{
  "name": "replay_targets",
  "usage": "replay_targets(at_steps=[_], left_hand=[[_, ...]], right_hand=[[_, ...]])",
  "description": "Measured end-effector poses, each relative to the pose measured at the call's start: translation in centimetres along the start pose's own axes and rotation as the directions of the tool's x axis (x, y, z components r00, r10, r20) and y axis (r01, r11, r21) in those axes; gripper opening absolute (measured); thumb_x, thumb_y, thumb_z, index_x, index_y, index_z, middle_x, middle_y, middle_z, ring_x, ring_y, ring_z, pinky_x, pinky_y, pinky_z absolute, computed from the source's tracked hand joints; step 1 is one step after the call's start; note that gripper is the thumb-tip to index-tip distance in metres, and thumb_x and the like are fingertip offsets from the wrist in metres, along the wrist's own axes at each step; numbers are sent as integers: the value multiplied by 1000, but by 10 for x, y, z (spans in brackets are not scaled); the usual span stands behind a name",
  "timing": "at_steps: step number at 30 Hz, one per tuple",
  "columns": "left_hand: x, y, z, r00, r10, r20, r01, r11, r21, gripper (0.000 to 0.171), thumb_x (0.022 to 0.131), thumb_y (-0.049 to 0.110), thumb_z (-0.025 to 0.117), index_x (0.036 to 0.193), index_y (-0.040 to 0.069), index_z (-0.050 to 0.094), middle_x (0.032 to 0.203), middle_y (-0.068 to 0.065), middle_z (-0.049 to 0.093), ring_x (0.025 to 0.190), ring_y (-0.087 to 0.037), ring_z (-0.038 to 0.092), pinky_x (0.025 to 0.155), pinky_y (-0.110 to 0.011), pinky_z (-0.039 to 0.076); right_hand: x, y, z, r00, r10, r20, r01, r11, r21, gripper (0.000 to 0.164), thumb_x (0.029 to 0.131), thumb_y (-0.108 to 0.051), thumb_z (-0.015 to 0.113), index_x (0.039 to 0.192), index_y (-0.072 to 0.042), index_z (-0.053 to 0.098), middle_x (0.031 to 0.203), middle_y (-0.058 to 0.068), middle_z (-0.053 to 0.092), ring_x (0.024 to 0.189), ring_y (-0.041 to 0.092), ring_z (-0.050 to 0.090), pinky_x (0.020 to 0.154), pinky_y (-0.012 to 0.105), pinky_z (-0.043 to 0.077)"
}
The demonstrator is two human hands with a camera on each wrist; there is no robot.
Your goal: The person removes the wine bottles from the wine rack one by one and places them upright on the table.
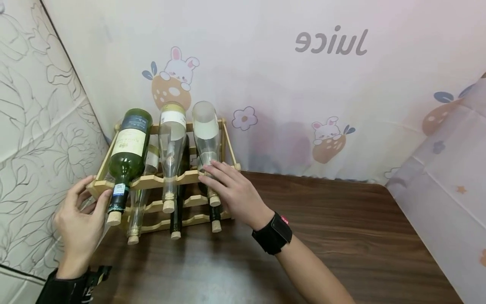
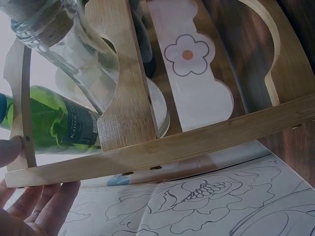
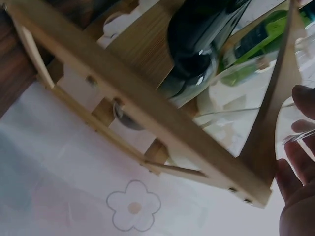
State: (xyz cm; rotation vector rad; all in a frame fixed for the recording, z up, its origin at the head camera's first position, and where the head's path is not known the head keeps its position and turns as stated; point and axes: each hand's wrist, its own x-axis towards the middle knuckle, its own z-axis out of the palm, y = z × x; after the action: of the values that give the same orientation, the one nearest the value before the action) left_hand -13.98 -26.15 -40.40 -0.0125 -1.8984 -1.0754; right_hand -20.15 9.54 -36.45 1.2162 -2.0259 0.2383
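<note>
A wooden wine rack [image 1: 148, 182] holds several corked bottles with their necks toward me. My left hand [image 1: 81, 221] grips the rack's front left corner, thumb in front and fingers under the side rail in the left wrist view [image 2: 47, 206]. Beside that thumb lies a green wine bottle [image 1: 129, 143] in the top row. My right hand [image 1: 239, 190] has its fingers about the neck of the right clear glass bottle [image 1: 206, 131], close to the rack's front right corner. Another clear bottle [image 1: 172, 139] lies in the middle of the top row.
Lower rows hold a clear bottle [image 1: 138, 211] and two dark bottles, one at the middle [image 1: 176, 215]. The rack stands on a dark wooden table [image 1: 303, 236], near a printed curtain [image 1: 265, 76] behind and a flower-patterned panel [image 1: 45, 126] on the left.
</note>
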Motion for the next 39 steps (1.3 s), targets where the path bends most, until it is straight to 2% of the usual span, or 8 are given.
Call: replay_targets(at_steps=[5,12,18,22,24,28,32,39], left_hand=[[0,-3,2,1000,6,-13,-6,1000,-7,51,88,-5,81,137,-1,67,129,25,66,110,21,62,90,1,53],[-2,-1,6,1000,4,2,-4,1000,-4,54,87,-8,81,139,-2,65,127,30,62,110,22,61,89,2,53],[-5,-3,11,999,1,-40,-2,1000,-15,55,81,-14,83,133,-1,70,125,24,66,105,21,63,85,4,52],[-5,-4,10,999,10,-35,-10,1000,-20,55,81,-15,82,133,-2,69,125,24,66,107,20,63,86,3,52],[-5,-4,10,999,13,-38,-14,1000,-22,55,81,-15,82,133,-2,69,126,19,68,107,20,63,86,3,52],[-4,-3,9,998,24,-51,-25,1000,-12,55,81,-16,82,132,-2,69,127,15,69,107,21,62,85,4,51],[-4,0,8,998,34,-58,-34,999,-12,53,81,-15,81,132,-5,68,126,17,68,107,22,61,86,4,51],[-1,1,6,998,17,-66,-17,1000,3,53,83,-13,81,133,-4,68,128,-4,72,107,23,60,86,4,51]], right_hand=[[5,10,5,1000,-4,1,4,1000,1,50,98,8,66,143,-14,66,152,9,62,148,28,52,129,41,44],[7,16,3,999,-51,-8,51,999,-5,42,94,4,74,133,-12,71,148,12,65,146,31,55,115,36,58],[11,20,1,981,-90,-173,89,996,-16,37,91,9,75,124,-7,74,135,14,73,131,34,67,91,32,69],[14,21,1,954,-72,-291,90,995,49,28,94,11,69,119,-2,74,128,18,75,124,39,70,98,33,67],[14,19,0,942,-69,-327,100,992,79,23,100,9,63,118,0,74,127,21,75,121,42,71,105,37,63],[14,13,-8,921,-58,-385,108,988,110,20,105,3,57,115,3,74,124,24,75,119,44,72,108,39,61],[19,8,-28,875,-37,-482,113,985,129,15,103,-1,63,110,6,75,118,27,76,116,44,73,105,40,63],[29,6,-80,733,39,-679,162,960,230,17,92,0,78,97,14,72,110,28,76,110,34,78,97,45,67]])
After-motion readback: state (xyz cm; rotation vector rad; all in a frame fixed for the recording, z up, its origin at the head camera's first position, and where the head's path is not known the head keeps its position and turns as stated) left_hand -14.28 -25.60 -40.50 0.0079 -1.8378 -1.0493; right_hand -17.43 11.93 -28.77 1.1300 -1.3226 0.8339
